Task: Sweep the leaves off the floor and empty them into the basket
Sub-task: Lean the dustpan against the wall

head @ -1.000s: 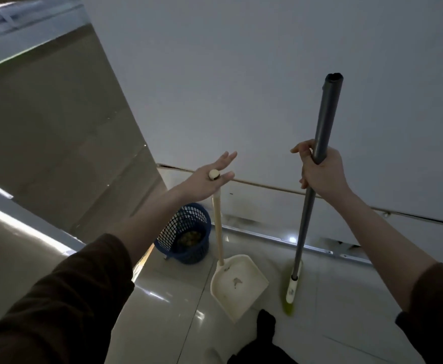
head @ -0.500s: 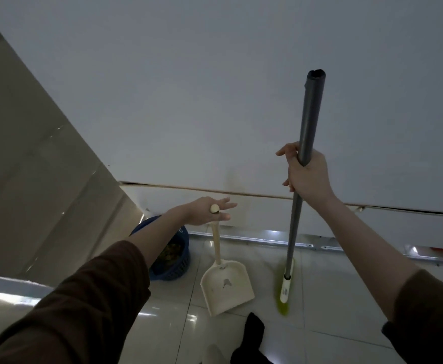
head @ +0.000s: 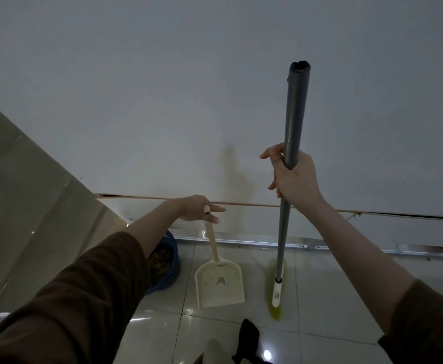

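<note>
A cream dustpan (head: 219, 283) stands on the tiled floor, its long handle rising to my left hand (head: 198, 208). That hand holds the handle's knob loosely between extended fingers. My right hand (head: 293, 179) is closed around the grey pole of a broom (head: 290, 158), held upright. The broom's white head and green bristles (head: 276, 292) rest on the floor to the right of the dustpan. A blue mesh basket (head: 169, 269) with leaves inside sits left of the dustpan, half hidden by my left forearm.
A white wall (head: 215, 88) with a yellowish stain stands straight ahead, with a metal strip along its base. A beige panel (head: 31, 219) slants on the left. My dark-socked foot (head: 246, 340) is on the glossy tiles at the bottom.
The view has tilted and shifted; the basket now lies more behind my left arm. My left hand has dropped lower with the dustpan handle. The broom stays upright in my right hand.
</note>
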